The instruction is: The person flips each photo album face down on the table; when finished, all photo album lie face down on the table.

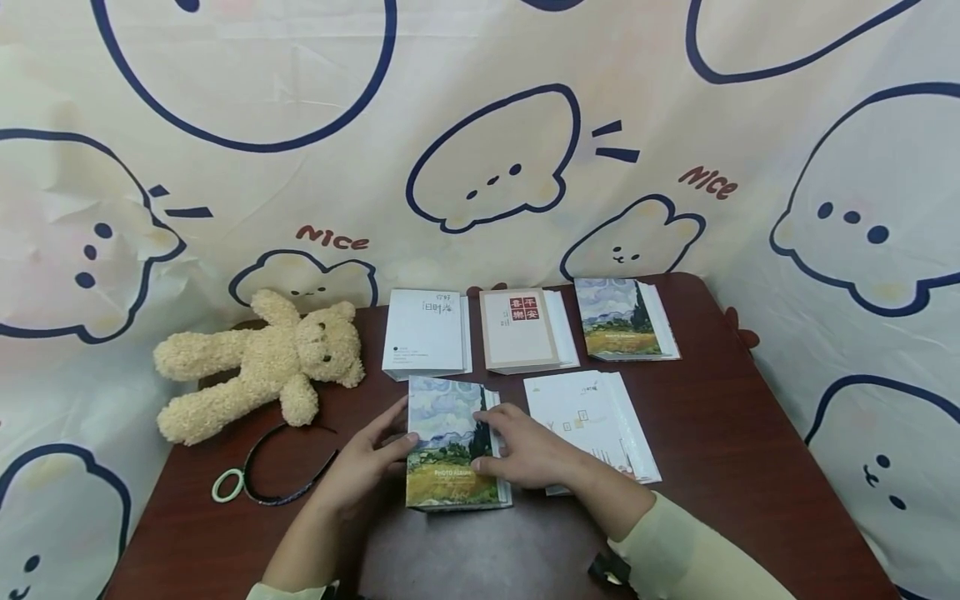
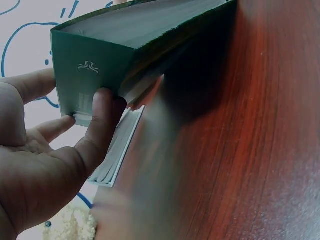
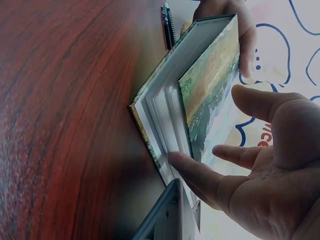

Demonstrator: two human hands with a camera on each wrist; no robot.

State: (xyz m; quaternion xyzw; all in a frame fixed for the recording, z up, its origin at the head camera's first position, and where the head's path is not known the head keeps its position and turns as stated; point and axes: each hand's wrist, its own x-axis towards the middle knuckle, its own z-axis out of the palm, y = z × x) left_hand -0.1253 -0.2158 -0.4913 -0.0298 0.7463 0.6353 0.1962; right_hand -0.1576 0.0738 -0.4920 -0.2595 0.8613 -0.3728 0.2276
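Observation:
A thick photo album [image 1: 450, 450] with a painted landscape cover lies at the front of the table, between both hands. My left hand [image 1: 372, 454] holds its green spine [image 2: 90, 75], thumb and fingers against it; dark shadow shows beneath the album in the left wrist view. At the opposite side, my right hand [image 1: 528, 446] has its thumb and a finger over the front cover. In the right wrist view its fingers [image 3: 195, 172] are extended, one fingertip at the page edges [image 3: 167, 117]. A white album [image 1: 592, 425] lies just right, partly under the right forearm.
Behind stand a row of albums: a white one [image 1: 423, 333], a beige one with red squares [image 1: 521, 329] and another landscape one [image 1: 618, 321]. On the left lie a plush bear [image 1: 270, 358], a dark headband [image 1: 281, 500] and a pale green ring [image 1: 227, 485]. Printed cloth [image 1: 480, 50] backs the table.

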